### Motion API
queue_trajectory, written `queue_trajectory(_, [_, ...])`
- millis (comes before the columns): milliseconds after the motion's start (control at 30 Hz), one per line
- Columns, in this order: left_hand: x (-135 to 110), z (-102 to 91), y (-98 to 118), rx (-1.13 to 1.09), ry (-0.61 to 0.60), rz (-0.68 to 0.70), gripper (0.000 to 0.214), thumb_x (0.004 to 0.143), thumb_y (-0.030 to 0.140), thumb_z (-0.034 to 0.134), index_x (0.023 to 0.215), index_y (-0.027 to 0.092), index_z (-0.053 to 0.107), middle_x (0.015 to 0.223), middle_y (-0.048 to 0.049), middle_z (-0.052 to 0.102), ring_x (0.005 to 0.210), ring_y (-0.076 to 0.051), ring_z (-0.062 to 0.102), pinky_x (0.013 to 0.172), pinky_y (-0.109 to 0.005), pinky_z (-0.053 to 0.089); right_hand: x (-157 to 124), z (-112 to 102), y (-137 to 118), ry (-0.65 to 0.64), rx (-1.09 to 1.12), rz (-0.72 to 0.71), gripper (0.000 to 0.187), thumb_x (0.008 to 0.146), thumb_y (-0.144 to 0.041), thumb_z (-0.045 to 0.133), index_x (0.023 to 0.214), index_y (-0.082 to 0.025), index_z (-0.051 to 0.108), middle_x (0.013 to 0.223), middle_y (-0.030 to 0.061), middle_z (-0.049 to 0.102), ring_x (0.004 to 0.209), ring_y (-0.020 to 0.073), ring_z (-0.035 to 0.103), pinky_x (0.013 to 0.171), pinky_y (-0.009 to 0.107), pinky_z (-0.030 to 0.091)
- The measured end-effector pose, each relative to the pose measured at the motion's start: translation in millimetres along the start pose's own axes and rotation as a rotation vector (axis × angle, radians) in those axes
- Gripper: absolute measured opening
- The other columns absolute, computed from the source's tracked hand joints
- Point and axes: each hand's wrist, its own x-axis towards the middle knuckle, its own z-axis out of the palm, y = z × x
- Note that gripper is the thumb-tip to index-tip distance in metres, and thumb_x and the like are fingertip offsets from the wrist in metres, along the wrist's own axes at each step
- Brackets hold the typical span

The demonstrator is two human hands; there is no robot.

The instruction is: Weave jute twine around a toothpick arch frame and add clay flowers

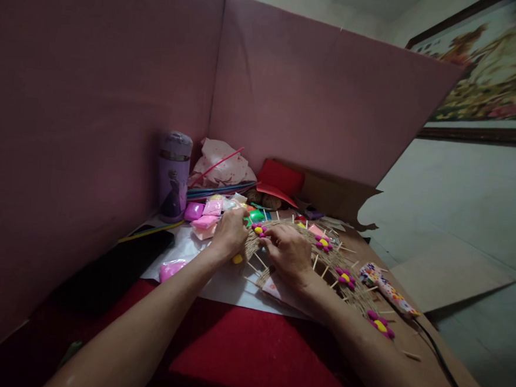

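A round piece woven of jute twine (332, 263) on wooden sticks lies on white paper (225, 285), with pink and yellow clay flowers (344, 277) stuck on it. My left hand (229, 234) is closed at the piece's left edge, fingers curled by a clay flower (259, 229). My right hand (287, 253) rests on the weave just right of that flower, fingers pinched together near it. What the fingertips grip is too small to name. A yellow clay bit (237, 259) lies under my left wrist.
Bags of pink clay (205, 220) and a green lump (256, 216) lie behind the hands. A purple bottle (173, 176) stands at the pink partition (113, 118). A black phone (115, 269) lies left, a patterned glue gun (388, 290) with cable right, red cloth (251, 352) in front.
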Motion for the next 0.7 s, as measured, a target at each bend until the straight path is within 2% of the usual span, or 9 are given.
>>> queue_trajectory(200, [0.3,0.6,0.1,0.009,-0.002,-0.007,0.031,0.075,0.006,0.048,0.098,0.016,0.067,0.091,-0.0103,0.069,0.085,-0.02,0.062,0.074,-0.028,0.044,-14.8,-13.2,1.1,-0.034,-0.119,-0.098,0.019,0.085,-0.024,0.053,0.099,-0.024,0.066,0.083,0.0036,0.065,0.082,0.0192,0.055,0.062,0.028,0.034])
queue_trajectory(333, [0.6,1.9,-0.9,-0.007,0.009,-0.002,0.033,0.073,0.005,0.047,0.098,0.015,0.067,0.092,-0.0096,0.069,0.087,-0.019,0.062,0.075,-0.027,0.044,-20.4,-14.8,-0.2,-0.118,-0.205,-0.166,0.04,0.079,-0.017,0.056,0.117,-0.028,0.058,0.089,0.005,0.063,0.087,0.0216,0.053,0.062,0.029,0.033])
queue_trajectory(433, [0.9,2.4,-1.7,-0.008,0.009,-0.001,0.033,0.073,0.005,0.047,0.098,0.016,0.067,0.094,-0.0097,0.069,0.089,-0.02,0.062,0.077,-0.028,0.044,-20.1,-14.3,0.1,-0.157,-0.228,-0.186,0.051,0.073,-0.014,0.058,0.122,-0.027,0.054,0.091,0.0061,0.062,0.091,0.0234,0.051,0.063,0.029,0.033])
queue_trajectory(600, [1.1,3.0,-2.2,-0.009,0.014,0.003,0.03,0.075,0.008,0.047,0.097,0.016,0.067,0.095,-0.0101,0.069,0.09,-0.021,0.062,0.079,-0.029,0.044,-17.9,-17.2,-0.6,-0.147,-0.221,-0.163,0.038,0.079,-0.018,0.053,0.116,-0.025,0.058,0.092,0.0065,0.063,0.088,0.0216,0.051,0.059,0.029,0.032])
queue_trajectory(700, [0.8,3.0,-2.1,-0.01,0.021,0.008,0.03,0.075,0.008,0.047,0.096,0.016,0.067,0.095,-0.0103,0.069,0.09,-0.021,0.062,0.078,-0.029,0.044,-18.6,-19.0,-3.5,-0.149,-0.227,-0.182,0.044,0.077,-0.017,0.055,0.12,-0.024,0.056,0.092,0.0072,0.062,0.09,0.0225,0.05,0.06,0.029,0.032])
